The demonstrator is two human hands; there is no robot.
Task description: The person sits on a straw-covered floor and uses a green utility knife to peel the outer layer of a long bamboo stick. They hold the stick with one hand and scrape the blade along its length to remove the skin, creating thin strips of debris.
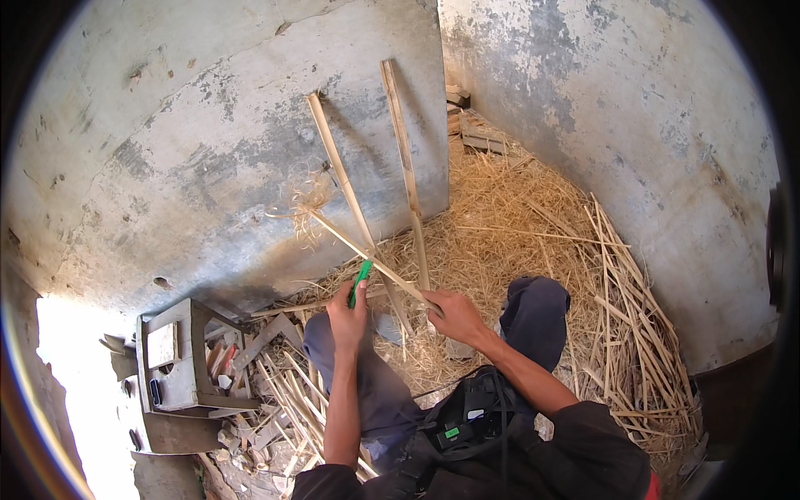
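A green-handled tool, probably a knife (363, 275), is in my left hand (344, 314), whose fingers are closed round the handle. The tool's upper end meets a pale bamboo or wood strip (352, 240); its blade is too small to make out. My right hand (457, 317) grips the lower right end of that strip. The strip slants up and left between my knees, with a tuft of curled shavings (310, 204) at its far end. It crosses in front of a pale pole (335, 158) that leans on the wall.
A second pole (401, 137) leans on the wall (208, 150) to the right. Loose shavings (517, 208) cover the floor ahead. Long strips (637, 333) are heaped at the right, more strips (292, 392) at the left. A worn wooden box (179, 358) stands far left.
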